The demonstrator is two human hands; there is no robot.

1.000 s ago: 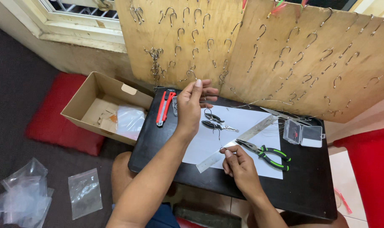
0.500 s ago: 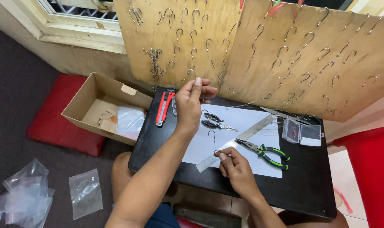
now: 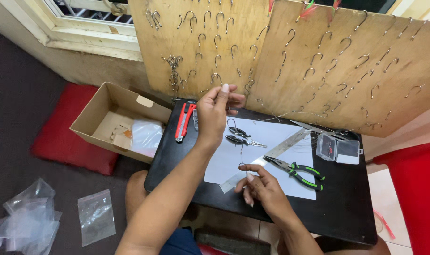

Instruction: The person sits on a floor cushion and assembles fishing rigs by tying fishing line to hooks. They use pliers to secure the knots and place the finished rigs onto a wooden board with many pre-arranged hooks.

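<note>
Black tabletop (image 3: 347, 208) lies under both our hands; nearest us, our right hand (image 3: 264, 189) pinches the lower end of a thin line (image 3: 242, 153) with a small hook over the white paper (image 3: 271, 146), beside the green-handled pliers (image 3: 297, 171); farther off, our left hand (image 3: 215, 111) pinches the line's upper end before the wooden hook boards (image 3: 328, 61); a cardboard box (image 3: 101, 113) sits left.

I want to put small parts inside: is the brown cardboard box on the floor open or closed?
Open: the cardboard box has its flaps up, and a clear plastic bag shows inside.
</note>
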